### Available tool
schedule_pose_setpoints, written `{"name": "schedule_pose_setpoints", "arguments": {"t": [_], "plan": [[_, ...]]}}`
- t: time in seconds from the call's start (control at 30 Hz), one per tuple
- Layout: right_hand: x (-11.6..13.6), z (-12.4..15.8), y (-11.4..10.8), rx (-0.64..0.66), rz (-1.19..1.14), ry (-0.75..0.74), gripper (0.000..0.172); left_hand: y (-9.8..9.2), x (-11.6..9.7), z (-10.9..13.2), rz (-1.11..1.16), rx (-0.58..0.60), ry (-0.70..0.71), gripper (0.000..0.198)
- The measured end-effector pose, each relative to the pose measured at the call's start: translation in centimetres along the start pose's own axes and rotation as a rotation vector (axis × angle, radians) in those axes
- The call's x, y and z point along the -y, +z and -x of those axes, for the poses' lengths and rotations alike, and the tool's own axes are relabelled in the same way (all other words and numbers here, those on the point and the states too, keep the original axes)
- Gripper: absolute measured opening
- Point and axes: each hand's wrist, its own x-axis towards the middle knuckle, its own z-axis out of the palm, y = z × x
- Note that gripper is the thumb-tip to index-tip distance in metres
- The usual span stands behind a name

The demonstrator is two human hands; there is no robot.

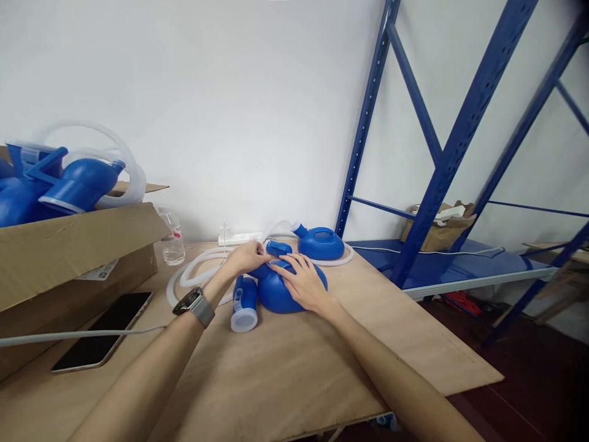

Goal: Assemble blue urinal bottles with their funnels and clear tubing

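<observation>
A blue plastic bottle with a handle (278,298) lies on the wooden tabletop in front of me. My right hand (304,283) holds it from above, thumb and fingers spread over its top and partly covering the handle. My left hand (246,258) is closed in a pinch at the bottle's neck. What sits between those fingertips is too small and covered to make out. Beside the bottle, below my left hand, lies a blue cup-like spout (245,301) with a pale rim. Just behind both hands is another blue spout piece (278,247).
A second blue bottle (322,244) stands behind, with a clear hose. Coiled hose (173,288) lies at left. A cardboard box (83,245) full of blue bottles, a phone (105,331), a water bottle (173,239) and a power strip (239,238) are around. Blue shelving (442,166) stands right.
</observation>
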Motion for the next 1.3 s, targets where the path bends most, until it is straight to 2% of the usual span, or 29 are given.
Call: {"name": "schedule_pose_setpoints", "arguments": {"t": [0.43, 0.6, 0.73, 1.0, 1.3], "plan": [[-0.1, -0.5, -0.7, 0.069, -0.178, 0.103, 0.051, 0.3, -0.4, 0.2, 0.028, -0.042, -0.071, 0.021], [-0.3, -0.9, -0.8, 0.118, -0.228, 0.152, 0.05, -0.2, -0.9, 1.0, 0.152, 0.008, -0.088, 0.016], [-0.3, -0.9, -0.8, 0.106, -0.267, 0.171, 0.047, -0.6, -1.1, 1.7, 0.246, 0.037, -0.074, 0.014], [0.2, -0.4, -1.0, 0.102, -0.191, 0.135, 0.037, -0.7, -1.2, 1.8, 0.348, 0.072, -0.065, 0.013], [0.3, -0.4, -0.7, 0.071, -0.169, 0.131, 0.043, -1.3, -1.7, 2.3, 0.379, 0.079, -0.101, 0.015]]}}
